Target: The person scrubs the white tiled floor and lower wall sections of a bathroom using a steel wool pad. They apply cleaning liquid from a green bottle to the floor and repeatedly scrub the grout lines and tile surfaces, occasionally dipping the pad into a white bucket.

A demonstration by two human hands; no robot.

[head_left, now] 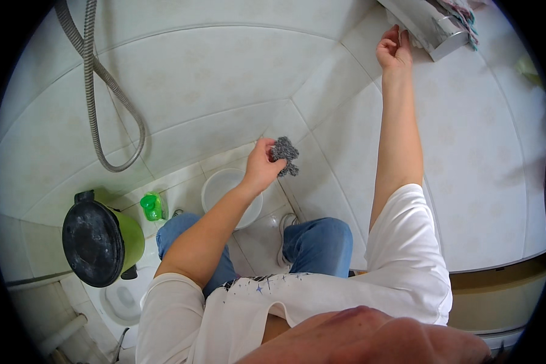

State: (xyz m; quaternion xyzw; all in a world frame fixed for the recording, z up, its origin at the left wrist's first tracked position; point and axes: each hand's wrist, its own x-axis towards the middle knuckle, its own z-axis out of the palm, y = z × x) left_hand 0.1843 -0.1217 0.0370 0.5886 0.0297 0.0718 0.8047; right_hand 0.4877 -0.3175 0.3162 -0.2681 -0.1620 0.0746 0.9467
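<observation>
the largest thing is the pale wall of glossy square tiles [218, 73], which goes across the far side and the right. at the near left there is a white ceramic squat toilet [120, 303], and beside it a round green bin with a dusty black lid [94, 242]. a silver ribbed metal hose [91, 91] hangs in a loop at the far left. at the far right is a shiny silver metal shelf [423, 29]. a round white basin [217, 200] is on the floor in the middle.

the right hand [395, 51] is just beside the shelf, its fingers curled; i cannot tell if it grips something. the left hand [263, 166], seen over the far right part of the basin, pinches the scrubber between thumb and fingers. a small bright green plastic bottle [152, 207] stands right of the bin.

the smallest is this curly grey mesh scrubber [285, 151]: loose, speckled dark and light, with ragged edges, sticking out to the right of the fingers.
</observation>
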